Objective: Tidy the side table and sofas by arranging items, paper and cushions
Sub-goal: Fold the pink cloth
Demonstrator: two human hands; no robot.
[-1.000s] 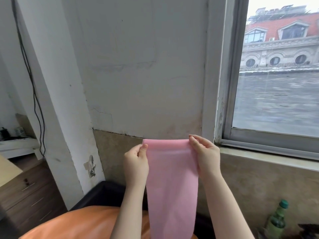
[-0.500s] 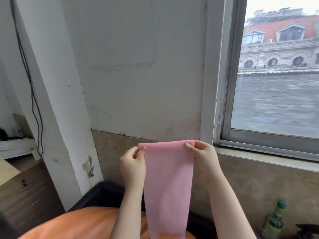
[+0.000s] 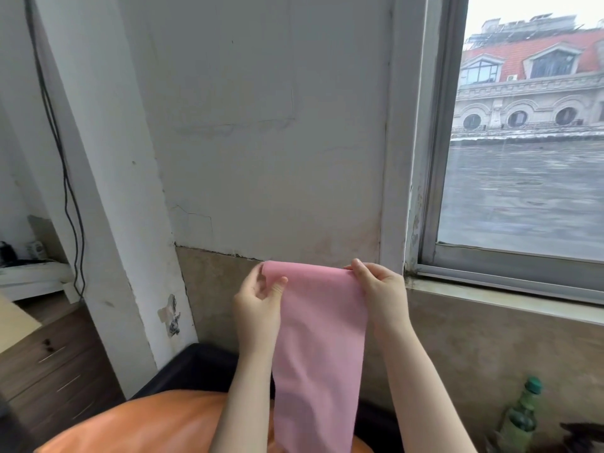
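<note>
Long pink paper sheet [image 3: 318, 348], hanging upright before the wall; top corners pinched between thumb and fingers of left hand [image 3: 258, 305] and right hand [image 3: 380, 295]; below, rounded orange cushion [image 3: 140, 423]; green plastic bottle [image 3: 519, 416] lower right.

Scuffed white wall [image 3: 261, 125], tan stone band [image 3: 490, 348] below; window [image 3: 523, 158] right, grey daylight; wooden drawers [image 3: 49, 364] left; possibly black cable [image 3: 65, 178] down pillar.

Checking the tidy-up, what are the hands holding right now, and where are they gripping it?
A pink sheet of paper, pinched at its top corners: left hand on the left corner, right hand on the right.
</note>
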